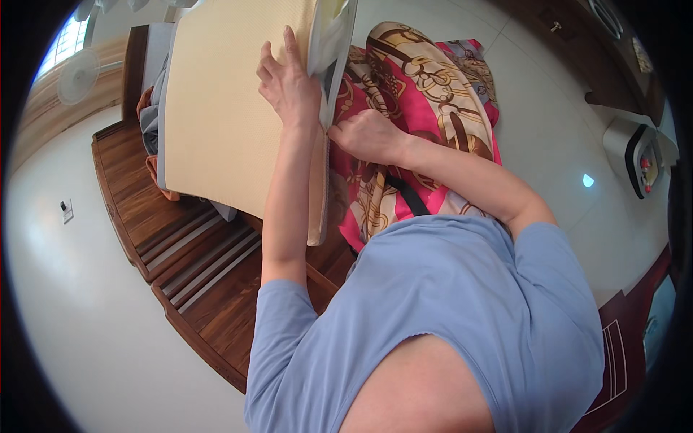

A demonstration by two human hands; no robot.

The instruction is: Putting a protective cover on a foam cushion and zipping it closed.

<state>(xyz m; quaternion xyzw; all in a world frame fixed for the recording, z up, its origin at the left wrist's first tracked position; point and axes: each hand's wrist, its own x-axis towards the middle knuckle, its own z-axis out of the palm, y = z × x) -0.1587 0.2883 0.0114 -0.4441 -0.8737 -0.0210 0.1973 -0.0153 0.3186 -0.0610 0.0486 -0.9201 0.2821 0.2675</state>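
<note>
A large beige textured cushion (216, 108) with grey edging lies before me over a wooden bench. My left hand (289, 86) rests flat on its top near the right edge, fingers spread. My right hand (371, 135) is closed at the cushion's side edge, its fingertips pinching the cover at the side seam; the exact part pinched is too small to tell. Above that point the cover's side gapes, and whitish and pale yellow material (330, 38) shows inside. Below it, the side seam (325, 189) looks closed. A pink patterned cloth (427, 81) covers my lap, beyond the right hand.
The slatted dark wooden bench (206, 260) runs along the white wall on the left. A round translucent fan (79, 77) stands at upper left. Grey and orange fabric lies under the cushion's far edge. At right are tiled floor (541, 108) and a grey-and-black appliance (631, 143).
</note>
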